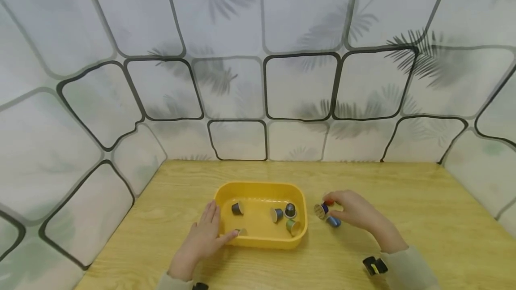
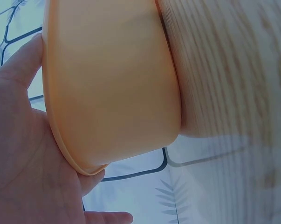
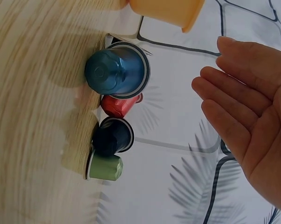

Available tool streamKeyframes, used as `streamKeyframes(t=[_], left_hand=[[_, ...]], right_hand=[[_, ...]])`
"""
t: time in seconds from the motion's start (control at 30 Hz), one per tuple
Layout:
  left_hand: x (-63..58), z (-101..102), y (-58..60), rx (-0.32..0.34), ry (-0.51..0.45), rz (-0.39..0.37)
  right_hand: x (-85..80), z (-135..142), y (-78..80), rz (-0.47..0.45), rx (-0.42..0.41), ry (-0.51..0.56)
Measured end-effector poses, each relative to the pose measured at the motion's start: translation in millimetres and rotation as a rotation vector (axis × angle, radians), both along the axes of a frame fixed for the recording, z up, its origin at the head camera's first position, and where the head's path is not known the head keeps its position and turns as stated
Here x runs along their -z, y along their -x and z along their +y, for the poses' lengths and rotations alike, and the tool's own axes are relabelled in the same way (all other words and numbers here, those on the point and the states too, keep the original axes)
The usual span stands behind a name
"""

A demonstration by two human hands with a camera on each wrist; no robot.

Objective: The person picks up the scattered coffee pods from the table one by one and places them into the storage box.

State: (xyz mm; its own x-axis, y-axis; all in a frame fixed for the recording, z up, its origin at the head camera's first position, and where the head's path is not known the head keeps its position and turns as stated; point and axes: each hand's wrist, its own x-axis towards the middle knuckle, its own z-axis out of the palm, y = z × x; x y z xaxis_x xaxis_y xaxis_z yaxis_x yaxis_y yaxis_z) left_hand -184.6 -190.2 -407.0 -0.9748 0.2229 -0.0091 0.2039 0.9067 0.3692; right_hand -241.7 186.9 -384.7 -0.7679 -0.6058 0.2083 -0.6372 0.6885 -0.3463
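Observation:
My left hand (image 1: pixel 204 232) rests on the left end of a yellow tray (image 1: pixel 264 241), its fingers straight along the side and its thumb over the near rim. In the left wrist view the palm lies against the tray's rim (image 2: pixel 56 135). My right hand (image 1: pixel 356 209) hovers at a small group of coffee capsules right of the tray. Its fingers are extended and hold nothing in the right wrist view. That group has a blue capsule (image 3: pixel 114 70), a red capsule (image 3: pixel 118 105), a dark capsule (image 3: pixel 113 135) and a green capsule (image 3: pixel 105 166), the green one hidden in the head view.
Inside the tray lie several capsules: a dark capsule (image 1: pixel 237 208) at the left, a grey-blue capsule (image 1: pixel 277 215), an upright dark capsule (image 1: pixel 290 211) and a green capsule (image 1: pixel 292 226) at the right. A patterned cloth wall (image 1: pixel 298 140) stands behind the wooden table (image 1: pixel 161 236).

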Motion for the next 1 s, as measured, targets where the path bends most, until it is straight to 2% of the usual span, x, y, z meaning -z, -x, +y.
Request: streamKeyframes(t=[0.27, 0.43, 0.57, 0.8, 1.0], left_hand=[[-1.6, -1.6, 1.0, -0.002, -0.006, 0.011], [-0.8, -1.8, 0.8, -0.002, -0.013, -0.008], [0.4, -1.2, 0.6, -0.001, -0.015, -0.016], [-0.3, 0.2, -0.1, -0.004, -0.012, -0.028], [-0.4, 1.0, 0.7, -0.004, -0.009, -0.034]], right_hand=[[2.6, 0.3, 4.3, 0.028, -0.015, 0.004], [6.4, 1.3, 4.7, -0.027, 0.001, 0.003], [7.2, 1.2, 3.4, -0.087, 0.047, -0.019], [12.9, 2.7, 4.5, -0.123, 0.049, -0.022], [18.1, 3.8, 6.2, -0.169, 0.092, -0.046]])
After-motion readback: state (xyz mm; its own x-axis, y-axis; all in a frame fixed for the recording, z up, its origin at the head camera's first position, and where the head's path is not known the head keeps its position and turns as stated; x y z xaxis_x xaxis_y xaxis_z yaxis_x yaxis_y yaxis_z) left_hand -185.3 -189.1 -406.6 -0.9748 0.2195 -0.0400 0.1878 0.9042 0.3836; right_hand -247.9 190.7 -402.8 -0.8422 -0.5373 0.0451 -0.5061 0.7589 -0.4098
